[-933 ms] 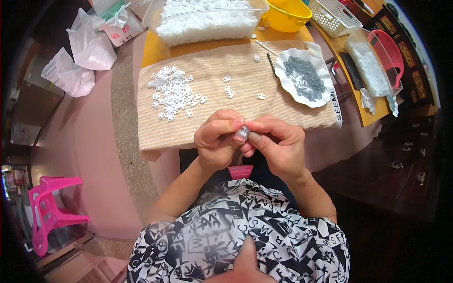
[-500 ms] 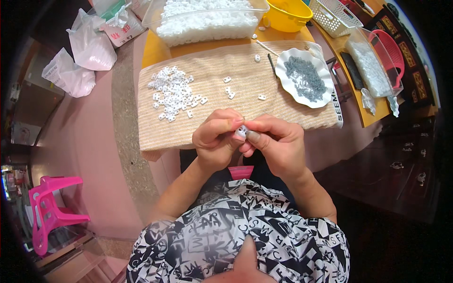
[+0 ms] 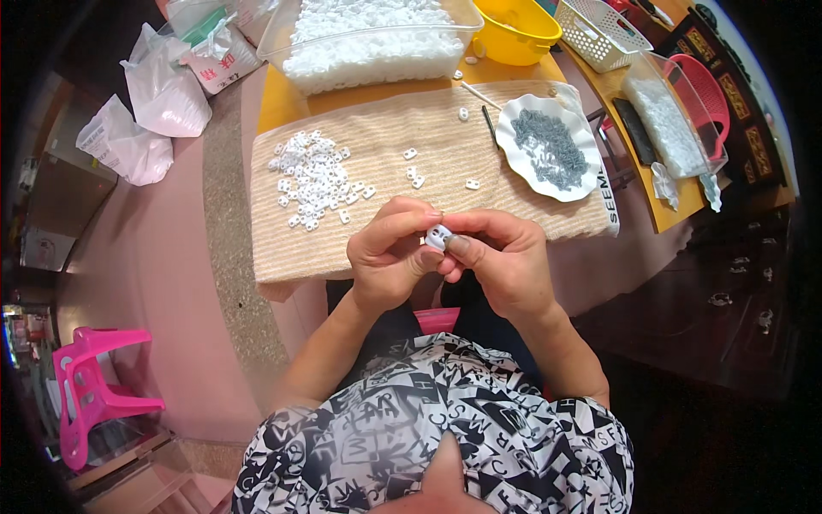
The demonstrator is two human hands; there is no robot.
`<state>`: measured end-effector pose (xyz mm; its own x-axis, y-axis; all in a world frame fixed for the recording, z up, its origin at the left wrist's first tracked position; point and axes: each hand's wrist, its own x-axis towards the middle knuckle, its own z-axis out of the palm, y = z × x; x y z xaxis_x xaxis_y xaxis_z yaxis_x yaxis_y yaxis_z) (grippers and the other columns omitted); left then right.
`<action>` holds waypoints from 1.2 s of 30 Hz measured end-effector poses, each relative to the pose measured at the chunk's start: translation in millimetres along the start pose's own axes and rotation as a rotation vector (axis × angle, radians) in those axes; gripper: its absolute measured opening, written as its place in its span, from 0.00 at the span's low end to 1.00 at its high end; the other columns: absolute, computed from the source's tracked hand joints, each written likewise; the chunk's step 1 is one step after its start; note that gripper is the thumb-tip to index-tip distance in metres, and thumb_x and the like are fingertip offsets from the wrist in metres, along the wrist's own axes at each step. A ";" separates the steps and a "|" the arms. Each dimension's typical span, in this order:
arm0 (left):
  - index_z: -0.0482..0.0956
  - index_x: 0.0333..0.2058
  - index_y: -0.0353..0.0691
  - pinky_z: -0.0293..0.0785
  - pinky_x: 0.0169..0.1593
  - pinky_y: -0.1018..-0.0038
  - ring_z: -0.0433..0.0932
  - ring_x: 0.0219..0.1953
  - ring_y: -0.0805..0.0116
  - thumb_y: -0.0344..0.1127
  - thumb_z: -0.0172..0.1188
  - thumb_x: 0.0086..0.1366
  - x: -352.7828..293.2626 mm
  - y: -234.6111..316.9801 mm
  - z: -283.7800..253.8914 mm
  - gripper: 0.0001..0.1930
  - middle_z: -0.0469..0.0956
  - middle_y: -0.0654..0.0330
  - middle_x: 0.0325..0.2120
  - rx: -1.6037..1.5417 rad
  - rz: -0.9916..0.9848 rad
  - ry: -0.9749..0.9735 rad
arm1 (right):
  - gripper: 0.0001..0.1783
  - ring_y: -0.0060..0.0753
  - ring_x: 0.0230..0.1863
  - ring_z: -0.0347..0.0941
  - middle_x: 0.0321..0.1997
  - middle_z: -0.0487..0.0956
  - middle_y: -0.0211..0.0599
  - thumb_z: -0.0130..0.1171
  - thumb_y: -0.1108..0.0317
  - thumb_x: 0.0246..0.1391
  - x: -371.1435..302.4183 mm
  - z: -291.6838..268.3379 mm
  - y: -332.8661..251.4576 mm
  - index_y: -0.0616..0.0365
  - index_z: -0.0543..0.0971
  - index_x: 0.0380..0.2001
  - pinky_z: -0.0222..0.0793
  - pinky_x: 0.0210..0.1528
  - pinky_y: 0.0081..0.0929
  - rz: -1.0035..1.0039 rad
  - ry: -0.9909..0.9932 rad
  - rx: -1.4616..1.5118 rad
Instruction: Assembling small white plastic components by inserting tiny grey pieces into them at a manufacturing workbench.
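Left hand (image 3: pixel 390 253) and right hand (image 3: pixel 507 257) pinching a white piece (image 3: pixel 437 236), striped cloth (image 3: pixel 385 150) on orange table (image 3: pixel 278 107), pink floor (image 3: pixel 154 257) left of cloth

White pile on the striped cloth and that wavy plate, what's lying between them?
In the head view, a few loose white pieces lie there, then a dark stick and a white stick beside the plate.

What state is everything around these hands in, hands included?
Left hand: pinching the white plastic piece
Right hand: gripping the same piece
White plastic piece: held between both hands
Loose white pieces: heaped at left, a few scattered
Scalloped white dish: holding small grey pieces
Clear plastic bin: uncovered, well filled
Yellow tub: open-topped
Striped cloth: spread out
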<state>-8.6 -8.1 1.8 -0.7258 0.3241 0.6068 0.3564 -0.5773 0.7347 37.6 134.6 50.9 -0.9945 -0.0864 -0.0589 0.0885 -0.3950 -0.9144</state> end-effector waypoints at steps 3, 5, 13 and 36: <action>0.70 0.42 0.28 0.76 0.34 0.79 0.74 0.32 0.71 0.23 0.57 0.54 -0.5 -0.5 0.2 0.15 0.66 0.51 0.39 -0.002 -0.016 0.025 | 0.10 0.19 0.27 0.72 0.30 0.77 0.38 0.53 0.77 0.49 0.7 -0.2 0.6 0.69 0.74 0.36 0.70 0.28 0.13 -0.020 0.003 0.001; 0.70 0.41 0.28 0.76 0.34 0.80 0.73 0.33 0.71 0.23 0.57 0.54 -0.1 -1.9 -0.9 0.15 0.66 0.52 0.38 0.020 -0.007 0.019 | 0.09 0.19 0.27 0.72 0.29 0.77 0.37 0.53 0.78 0.49 0.9 0.0 1.2 0.69 0.74 0.36 0.70 0.28 0.13 -0.014 0.017 0.007; 0.72 0.39 0.31 0.74 0.35 0.82 0.72 0.33 0.73 0.22 0.58 0.52 -3.4 -12.2 -7.4 0.13 0.69 0.53 0.34 0.086 -0.019 0.023 | 0.08 0.18 0.24 0.72 0.28 0.77 0.37 0.55 0.78 0.48 2.6 -4.8 7.7 0.68 0.75 0.34 0.70 0.26 0.13 -0.008 0.063 -0.044; 0.72 0.39 0.30 0.74 0.35 0.80 0.74 0.32 0.70 0.22 0.59 0.52 -6.1 -18.2 -14.3 0.14 0.69 0.52 0.37 -0.010 -0.074 0.069 | 0.08 0.19 0.25 0.72 0.27 0.77 0.37 0.54 0.78 0.49 12.4 -5.4 10.0 0.69 0.75 0.34 0.70 0.26 0.13 0.016 0.020 -0.055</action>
<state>-19.0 -10.3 -19.6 -0.7885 0.3140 0.5289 0.2951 -0.5613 0.7732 25.8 134.5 38.8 -0.9940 -0.0739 -0.0808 0.1013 -0.3425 -0.9341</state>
